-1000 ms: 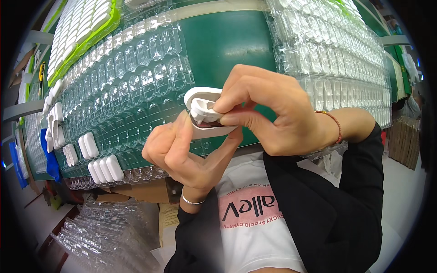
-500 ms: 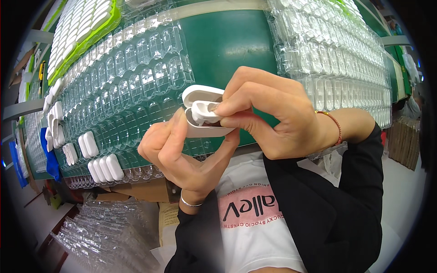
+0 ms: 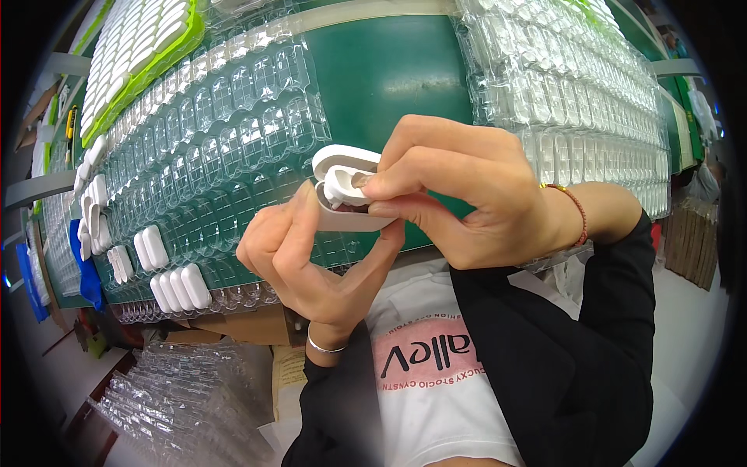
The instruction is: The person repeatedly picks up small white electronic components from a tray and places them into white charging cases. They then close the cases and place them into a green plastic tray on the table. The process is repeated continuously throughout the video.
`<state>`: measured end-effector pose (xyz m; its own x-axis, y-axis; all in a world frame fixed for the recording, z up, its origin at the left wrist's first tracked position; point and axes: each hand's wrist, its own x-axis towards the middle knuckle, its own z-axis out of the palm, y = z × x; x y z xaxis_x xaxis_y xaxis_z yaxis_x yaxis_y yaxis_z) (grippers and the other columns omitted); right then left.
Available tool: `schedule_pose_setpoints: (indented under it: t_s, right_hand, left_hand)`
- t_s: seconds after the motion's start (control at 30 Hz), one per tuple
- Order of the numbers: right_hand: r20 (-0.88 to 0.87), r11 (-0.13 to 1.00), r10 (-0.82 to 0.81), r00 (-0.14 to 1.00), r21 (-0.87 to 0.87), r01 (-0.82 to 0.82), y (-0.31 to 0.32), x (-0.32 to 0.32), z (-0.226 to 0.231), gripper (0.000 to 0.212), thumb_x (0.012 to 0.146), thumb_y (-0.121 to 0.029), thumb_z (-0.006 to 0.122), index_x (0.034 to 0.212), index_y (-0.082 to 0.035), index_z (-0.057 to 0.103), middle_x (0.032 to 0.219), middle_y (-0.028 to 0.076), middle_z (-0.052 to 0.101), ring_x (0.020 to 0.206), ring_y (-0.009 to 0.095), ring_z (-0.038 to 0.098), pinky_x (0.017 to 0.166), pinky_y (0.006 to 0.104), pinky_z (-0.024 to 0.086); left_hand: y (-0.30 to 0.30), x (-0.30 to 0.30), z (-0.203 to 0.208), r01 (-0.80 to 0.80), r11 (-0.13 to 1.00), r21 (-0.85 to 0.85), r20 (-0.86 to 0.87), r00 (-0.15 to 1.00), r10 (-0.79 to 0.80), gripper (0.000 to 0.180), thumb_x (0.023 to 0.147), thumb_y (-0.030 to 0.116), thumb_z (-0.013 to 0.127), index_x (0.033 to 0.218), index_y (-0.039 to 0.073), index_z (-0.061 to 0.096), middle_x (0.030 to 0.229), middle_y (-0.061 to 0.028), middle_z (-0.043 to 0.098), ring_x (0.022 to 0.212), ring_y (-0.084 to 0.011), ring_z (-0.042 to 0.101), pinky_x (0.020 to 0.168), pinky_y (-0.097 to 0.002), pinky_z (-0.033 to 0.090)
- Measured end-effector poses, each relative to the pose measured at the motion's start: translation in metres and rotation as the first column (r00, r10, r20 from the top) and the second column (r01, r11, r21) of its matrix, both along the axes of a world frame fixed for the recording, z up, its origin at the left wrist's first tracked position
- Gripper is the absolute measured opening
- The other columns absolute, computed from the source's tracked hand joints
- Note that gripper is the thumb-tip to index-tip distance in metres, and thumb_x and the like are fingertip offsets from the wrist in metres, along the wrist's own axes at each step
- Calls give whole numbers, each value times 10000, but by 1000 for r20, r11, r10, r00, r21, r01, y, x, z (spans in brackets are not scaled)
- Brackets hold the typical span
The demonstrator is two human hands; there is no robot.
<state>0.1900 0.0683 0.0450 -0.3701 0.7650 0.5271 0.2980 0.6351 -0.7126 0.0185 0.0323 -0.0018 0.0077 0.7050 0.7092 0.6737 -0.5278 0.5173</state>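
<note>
A white earbud charging case (image 3: 354, 223) is gripped between the thumb and fingers of my left hand (image 3: 303, 261), with its hinged lid (image 3: 334, 160) raised on the far side. Thumb and forefinger of my right hand (image 3: 467, 194) pinch a white inner insert (image 3: 338, 184) with rounded hollows. That insert sits tilted in the mouth of the case, its left end partly inside. My right fingertips cover its right end, and how deep it reaches is hidden.
Clear plastic blister trays (image 3: 226, 148) spread over the green table (image 3: 381, 86) at left. Stacked trays with white parts (image 3: 568, 101) stand at right. Several closed white cases (image 3: 180, 288) lie at the near left. A green-edged tray (image 3: 148, 58) of white pieces is at far left.
The insert has shifted slightly left and tipped a little, along with my right fingertips. Case and left hand stay nearly in place.
</note>
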Motion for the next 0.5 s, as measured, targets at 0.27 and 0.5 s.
schedule_pose_setpoints:
  t_s: [0.27, 0.5]
  right_hand:
    - [-39, 997, 17, 999, -68, -20, -1, -1, -2, 120, 775, -28, 718, 857, -46, 633, 773, 73, 583, 651, 290, 605, 538, 356, 461]
    - [6, 998, 44, 999, -45, -44, -1, -2, -5, 124, 774, -16, 703, 879, -51, 648, 792, 69, 604, 672, 287, 619, 540, 364, 471]
  left_hand:
    - [3, 0, 2, 23, 999, 30, -13, 1000, -23, 827, 512, 166, 956, 1231, 78, 557, 1105, -53, 573, 988, -242, 539, 840, -369, 426]
    - [2, -1, 0, 14, 999, 31, 0, 1000, -14, 802, 529, 151, 948, 1223, 59, 558, 1099, -53, 576, 985, -242, 535, 834, -376, 431]
